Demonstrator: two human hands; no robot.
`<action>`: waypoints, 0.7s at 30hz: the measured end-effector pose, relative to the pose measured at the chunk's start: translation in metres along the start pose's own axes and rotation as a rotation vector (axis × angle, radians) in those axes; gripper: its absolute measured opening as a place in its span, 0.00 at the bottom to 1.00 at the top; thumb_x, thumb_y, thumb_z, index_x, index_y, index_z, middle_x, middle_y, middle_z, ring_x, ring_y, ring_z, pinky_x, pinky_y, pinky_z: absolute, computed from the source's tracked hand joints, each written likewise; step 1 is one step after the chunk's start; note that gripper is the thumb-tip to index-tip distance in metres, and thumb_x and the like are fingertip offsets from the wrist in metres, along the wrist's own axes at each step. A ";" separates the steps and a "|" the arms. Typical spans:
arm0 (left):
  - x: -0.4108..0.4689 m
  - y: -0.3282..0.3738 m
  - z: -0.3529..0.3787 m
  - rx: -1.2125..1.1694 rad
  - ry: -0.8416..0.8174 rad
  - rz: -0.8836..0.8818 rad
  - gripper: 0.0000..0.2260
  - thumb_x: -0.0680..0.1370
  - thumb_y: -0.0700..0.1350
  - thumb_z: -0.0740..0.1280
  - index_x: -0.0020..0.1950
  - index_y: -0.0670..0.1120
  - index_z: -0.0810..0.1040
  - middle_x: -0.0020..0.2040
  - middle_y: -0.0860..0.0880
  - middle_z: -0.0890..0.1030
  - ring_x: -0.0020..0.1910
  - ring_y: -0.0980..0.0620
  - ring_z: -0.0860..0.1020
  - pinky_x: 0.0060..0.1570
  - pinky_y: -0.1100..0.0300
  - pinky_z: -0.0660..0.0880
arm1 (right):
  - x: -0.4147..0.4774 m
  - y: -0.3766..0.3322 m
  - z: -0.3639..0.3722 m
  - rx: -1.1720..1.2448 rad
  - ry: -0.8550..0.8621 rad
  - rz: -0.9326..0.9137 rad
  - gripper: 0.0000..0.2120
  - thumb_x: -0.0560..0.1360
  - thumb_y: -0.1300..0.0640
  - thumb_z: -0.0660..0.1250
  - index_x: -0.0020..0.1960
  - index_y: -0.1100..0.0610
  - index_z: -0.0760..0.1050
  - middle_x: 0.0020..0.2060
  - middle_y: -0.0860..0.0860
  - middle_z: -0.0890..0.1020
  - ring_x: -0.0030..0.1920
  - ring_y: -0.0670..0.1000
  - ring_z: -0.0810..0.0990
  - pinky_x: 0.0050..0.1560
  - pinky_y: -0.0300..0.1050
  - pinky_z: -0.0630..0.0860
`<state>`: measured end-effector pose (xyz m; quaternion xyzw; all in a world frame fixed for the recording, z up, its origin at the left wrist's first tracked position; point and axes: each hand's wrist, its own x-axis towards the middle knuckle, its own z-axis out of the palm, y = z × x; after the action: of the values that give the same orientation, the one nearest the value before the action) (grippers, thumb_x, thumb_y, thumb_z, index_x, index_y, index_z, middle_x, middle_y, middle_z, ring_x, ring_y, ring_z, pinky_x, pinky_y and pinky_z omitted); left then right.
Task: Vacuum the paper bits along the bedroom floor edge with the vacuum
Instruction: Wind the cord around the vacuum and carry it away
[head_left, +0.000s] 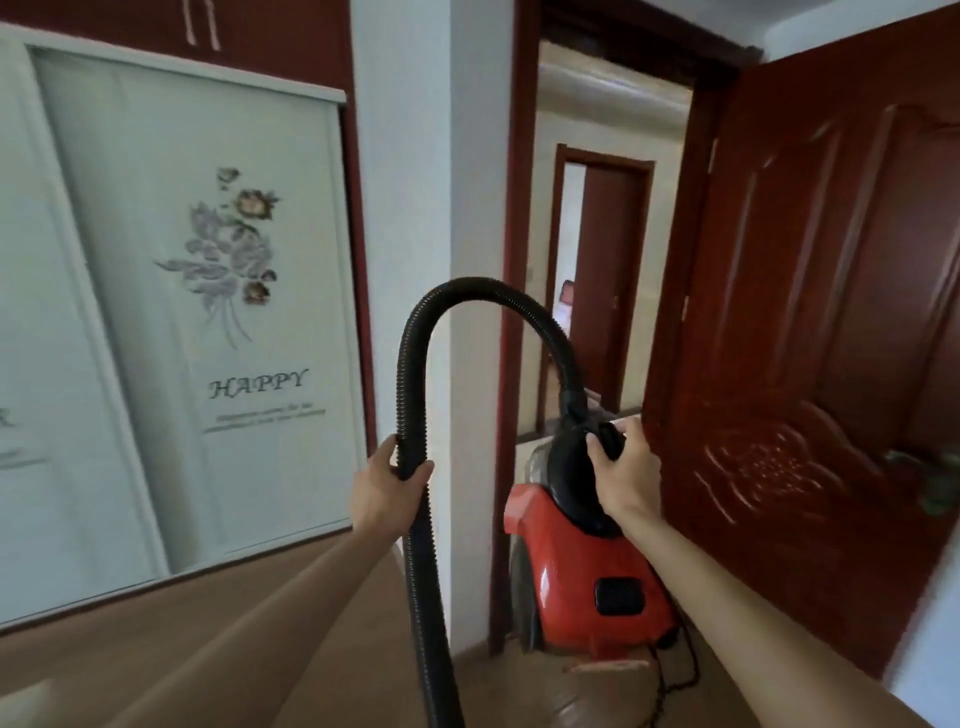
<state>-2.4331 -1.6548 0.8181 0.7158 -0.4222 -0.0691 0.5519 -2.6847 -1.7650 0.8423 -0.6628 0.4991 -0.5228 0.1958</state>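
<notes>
Red canister vacuum (582, 566) held up off the floor, at 5 o'clock, near the open door (810, 312). Right hand (626, 475) clenched on its black top handle. Left hand (387, 486) wrapped around the ribbed hose (415, 364), which arcs over between them.

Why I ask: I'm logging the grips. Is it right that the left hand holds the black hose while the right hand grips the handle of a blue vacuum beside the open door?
Not quite: the head view shows the vacuum is red, not blue. The rest stands: the left hand holds the black hose, the right hand grips its handle, beside the open door.
</notes>
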 end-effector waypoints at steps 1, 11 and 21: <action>0.003 -0.009 -0.025 0.004 0.025 -0.016 0.18 0.75 0.50 0.72 0.64 0.50 0.76 0.35 0.57 0.80 0.33 0.57 0.80 0.32 0.61 0.76 | -0.008 -0.017 0.019 0.021 -0.031 -0.003 0.09 0.80 0.51 0.66 0.55 0.55 0.71 0.46 0.53 0.82 0.53 0.60 0.81 0.47 0.49 0.76; 0.023 -0.101 -0.224 0.079 0.375 -0.185 0.21 0.75 0.51 0.73 0.67 0.53 0.74 0.33 0.55 0.81 0.31 0.56 0.80 0.29 0.62 0.74 | -0.064 -0.160 0.206 0.257 -0.309 -0.115 0.09 0.79 0.50 0.66 0.49 0.50 0.66 0.37 0.44 0.74 0.43 0.56 0.79 0.41 0.51 0.78; 0.095 -0.194 -0.326 0.169 0.610 -0.284 0.26 0.74 0.51 0.74 0.71 0.50 0.73 0.36 0.55 0.79 0.37 0.53 0.81 0.40 0.53 0.80 | -0.071 -0.244 0.392 0.420 -0.544 -0.201 0.12 0.79 0.50 0.66 0.56 0.56 0.70 0.49 0.53 0.80 0.50 0.60 0.81 0.45 0.62 0.81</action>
<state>-2.0863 -1.4740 0.8130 0.7984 -0.1382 0.1071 0.5762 -2.2219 -1.7024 0.8501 -0.7688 0.2428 -0.4350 0.4010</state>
